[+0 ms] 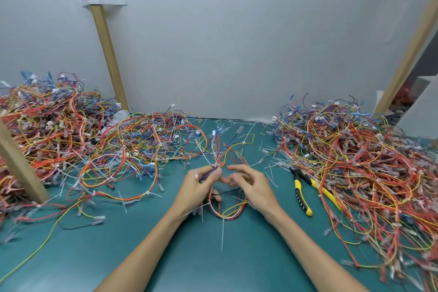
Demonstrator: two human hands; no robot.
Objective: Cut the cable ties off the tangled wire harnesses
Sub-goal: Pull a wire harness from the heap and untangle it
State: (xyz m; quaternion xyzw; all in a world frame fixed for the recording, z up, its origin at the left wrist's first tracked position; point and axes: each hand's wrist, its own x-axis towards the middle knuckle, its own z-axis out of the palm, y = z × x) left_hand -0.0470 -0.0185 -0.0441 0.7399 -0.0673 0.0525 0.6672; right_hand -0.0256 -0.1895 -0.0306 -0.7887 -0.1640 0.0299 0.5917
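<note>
A small wire harness (226,214) of red, yellow and white wires loops on the green mat in front of me. My left hand (201,185) grips its bundled upper part, near a white cable tie (216,165). A second white tie (222,232) hangs from the bottom of the loop, its long tail pointing towards me. My right hand (251,185) hovers just right of the bundle with fingers spread and relaxed, holding nothing. Yellow-and-black cutting pliers (302,197) lie on the mat to the right of my right hand.
Big heaps of tangled harnesses rise at the left (59,130) and right (355,154), with another spread at centre-left (147,140). Cut tie scraps (227,124) litter the mat near the grey wall. Wooden posts stand at left (19,168) and back left (104,38).
</note>
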